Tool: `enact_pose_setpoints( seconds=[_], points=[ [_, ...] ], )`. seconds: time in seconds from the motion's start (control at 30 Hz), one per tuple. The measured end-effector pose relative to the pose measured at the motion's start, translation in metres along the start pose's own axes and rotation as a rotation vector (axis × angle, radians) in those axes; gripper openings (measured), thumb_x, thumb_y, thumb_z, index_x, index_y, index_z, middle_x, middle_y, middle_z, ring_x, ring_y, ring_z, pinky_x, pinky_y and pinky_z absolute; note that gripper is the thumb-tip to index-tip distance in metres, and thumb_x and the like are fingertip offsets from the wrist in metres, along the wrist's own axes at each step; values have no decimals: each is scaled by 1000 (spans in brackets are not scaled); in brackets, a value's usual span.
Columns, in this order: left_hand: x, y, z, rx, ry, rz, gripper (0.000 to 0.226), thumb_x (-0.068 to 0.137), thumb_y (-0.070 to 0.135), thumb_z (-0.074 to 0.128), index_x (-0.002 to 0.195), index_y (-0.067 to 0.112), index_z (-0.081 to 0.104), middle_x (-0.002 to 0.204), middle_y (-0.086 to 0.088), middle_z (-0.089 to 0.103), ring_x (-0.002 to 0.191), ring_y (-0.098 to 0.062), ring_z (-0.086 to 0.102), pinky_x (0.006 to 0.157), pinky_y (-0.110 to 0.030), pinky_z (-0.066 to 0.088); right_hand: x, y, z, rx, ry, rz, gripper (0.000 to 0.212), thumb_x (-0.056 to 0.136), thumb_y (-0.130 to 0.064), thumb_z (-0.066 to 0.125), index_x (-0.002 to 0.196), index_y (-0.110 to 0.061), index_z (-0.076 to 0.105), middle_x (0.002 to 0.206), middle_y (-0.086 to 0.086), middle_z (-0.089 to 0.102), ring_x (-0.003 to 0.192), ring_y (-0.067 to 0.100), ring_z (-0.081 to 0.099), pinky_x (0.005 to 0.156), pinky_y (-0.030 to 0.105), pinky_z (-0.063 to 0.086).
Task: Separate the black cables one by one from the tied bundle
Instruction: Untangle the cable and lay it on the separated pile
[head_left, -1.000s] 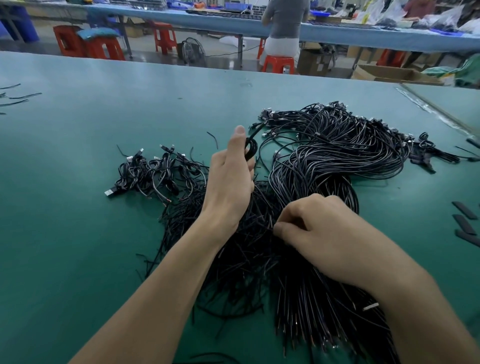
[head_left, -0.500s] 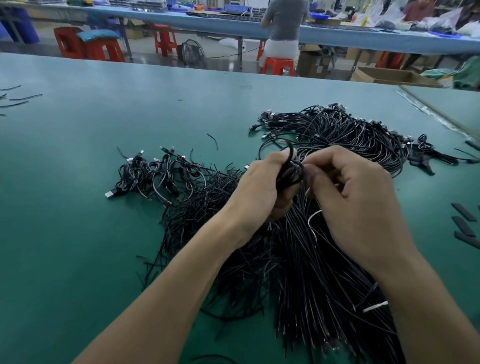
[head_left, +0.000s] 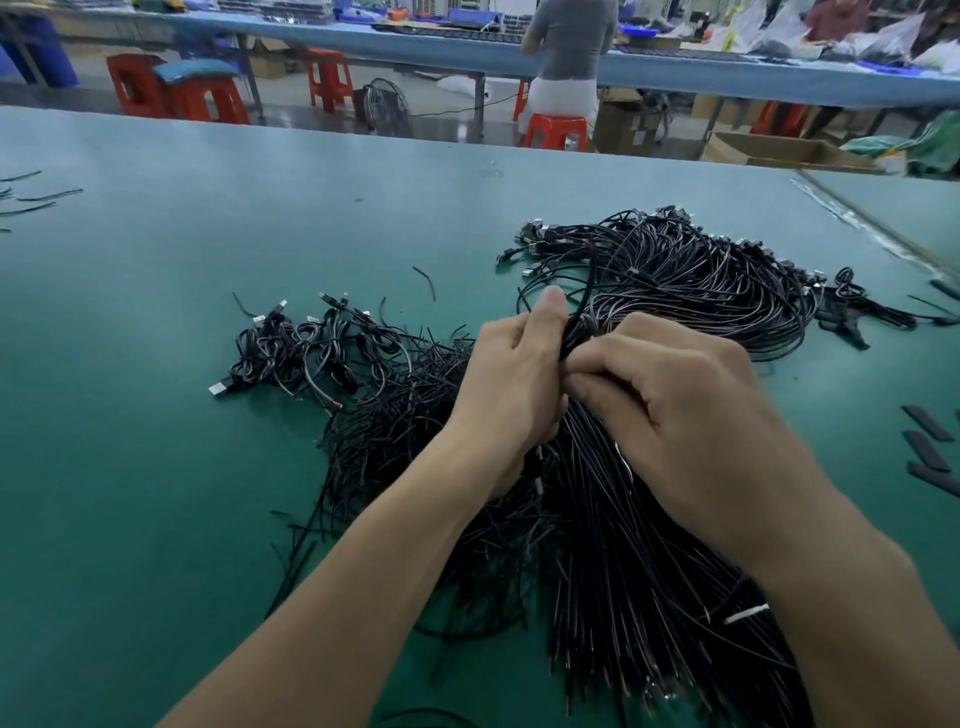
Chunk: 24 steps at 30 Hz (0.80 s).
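A big bundle of black cables (head_left: 691, 291) lies on the green table (head_left: 156, 467), looping at the far right and running toward me, where a white tie (head_left: 745, 614) shows. My left hand (head_left: 511, 384) and my right hand (head_left: 675, 410) meet above its middle. Both pinch one coiled black cable (head_left: 584, 312) held up between them, the left thumb pointing up beside it. A small pile of separated, coiled cables (head_left: 311, 348) with USB plugs lies to the left.
Black strips (head_left: 930, 441) lie at the right edge and loose wire pieces (head_left: 36, 200) at the far left. A tangled black item (head_left: 852, 304) sits right of the bundle. Beyond the table a person (head_left: 566, 57) sits on a red stool (head_left: 556, 130).
My right hand rose from the bundle to meet my left hand. Together they have folded the single cable into a tighter coil between the fingers.
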<state>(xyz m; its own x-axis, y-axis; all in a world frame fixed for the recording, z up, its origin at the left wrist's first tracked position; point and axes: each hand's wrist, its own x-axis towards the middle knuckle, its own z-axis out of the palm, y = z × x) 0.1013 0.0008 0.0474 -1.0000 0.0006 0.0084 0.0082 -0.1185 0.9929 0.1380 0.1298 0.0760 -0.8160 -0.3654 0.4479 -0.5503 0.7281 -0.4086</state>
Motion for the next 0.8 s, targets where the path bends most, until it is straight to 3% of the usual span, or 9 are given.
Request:
enact_pose_setpoints(
  seconds=[0.1, 0.23, 0.3, 0.4, 0.47, 0.53, 0.6, 0.67, 0.8],
  points=[
    [-2, 1, -1, 19, -57, -54, 52, 106, 44, 38, 61, 19, 38, 42, 8, 33, 33, -7, 27, 37, -14, 22, -1, -2, -2, -140, 58, -89, 17, 95, -24, 61, 89, -15, 73, 93, -4, 56, 92, 18, 48, 78, 41, 47],
    [-6, 7, 0, -3, -208, -145, 67, 105, 47, 34, 42, 24, 44, 44, 9, 28, 34, -7, 22, 37, -14, 18, 0, -7, -6, -211, 140, -175, 16, 94, -21, 58, 86, -16, 70, 122, -3, 59, 114, 20, 46, 96, 31, 33],
    [-9, 11, 3, -79, -253, -194, 68, 102, 50, 30, 40, 25, 39, 44, 9, 23, 36, -8, 17, 38, -13, 16, 1, -8, -5, -85, 150, -150, 14, 93, -18, 56, 87, -15, 68, 120, -4, 62, 114, 22, 54, 97, 35, 39],
    [-14, 13, 5, -187, -335, -187, 62, 100, 62, 21, 52, 25, 34, 47, 8, 19, 38, -8, 13, 39, -12, 14, 2, -5, -6, 47, 158, -101, 13, 94, -18, 57, 92, -16, 70, 112, -7, 65, 108, 20, 60, 89, 39, 47],
    [-15, 12, 4, -180, -389, -147, 61, 98, 69, 18, 59, 24, 33, 51, 7, 18, 41, -10, 11, 40, -13, 14, 2, -1, -8, 104, 181, -52, 9, 96, -17, 61, 93, -17, 69, 101, -8, 68, 98, 16, 62, 84, 33, 47],
    [-16, 11, 3, -92, -439, -112, 57, 92, 74, 31, 64, 24, 34, 54, 7, 18, 42, -10, 11, 41, -13, 15, 2, 4, -9, 150, 201, 0, 9, 95, -15, 62, 92, -20, 67, 85, -9, 69, 84, 8, 62, 76, 23, 46],
    [-16, 12, 2, 7, -495, -82, 40, 79, 60, 59, 65, 27, 40, 54, 9, 23, 41, -8, 16, 40, -12, 18, 2, 8, -9, 206, 193, 43, 10, 91, -16, 60, 90, -23, 67, 80, -7, 69, 77, 9, 62, 69, 22, 46],
    [-15, 12, -3, 68, -578, -37, 21, 75, 28, 66, 67, 29, 47, 54, 10, 30, 42, -5, 22, 40, -13, 20, 3, 10, -10, 280, 158, 74, 8, 89, -25, 60, 89, -26, 68, 84, -9, 70, 72, 11, 64, 67, 28, 50],
    [-13, 8, -12, 169, -648, -28, 46, 74, -8, 69, 61, 33, 52, 56, 13, 37, 42, -5, 29, 39, -18, 23, 2, 14, -16, 357, 35, 109, 6, 86, -33, 60, 88, -34, 66, 90, -9, 74, 63, 14, 66, 64, 41, 56]
  ],
)
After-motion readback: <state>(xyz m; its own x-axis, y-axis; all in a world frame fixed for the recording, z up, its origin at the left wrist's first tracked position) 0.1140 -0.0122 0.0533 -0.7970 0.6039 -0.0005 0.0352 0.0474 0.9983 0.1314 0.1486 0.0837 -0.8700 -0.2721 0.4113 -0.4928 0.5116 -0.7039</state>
